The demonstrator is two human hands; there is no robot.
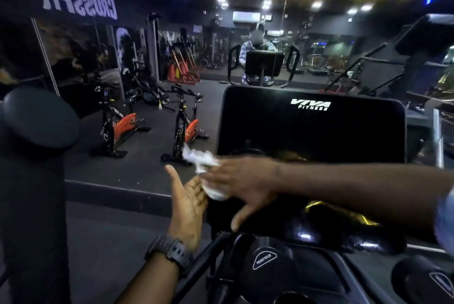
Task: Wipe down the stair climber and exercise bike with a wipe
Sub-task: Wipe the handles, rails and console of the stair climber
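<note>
1. The wipe [205,168] is a crumpled white wad, bunched and creased, at the lower left corner of the console [312,126].
2. The right hand [242,184] reaches across from the right, palm down, fingers laid over the wipe, thumb pointing down.
3. The left hand [188,201] is spread, palm up, thumb raised, its fingertips touching the wipe's lower edge; a black watch [172,253] sits on that wrist.
4. The console is glossy black, marked "VIVA FITNESS".
5. An orange-and-black exercise bike [185,129] stands beyond, beside its mirror reflection.
</note>
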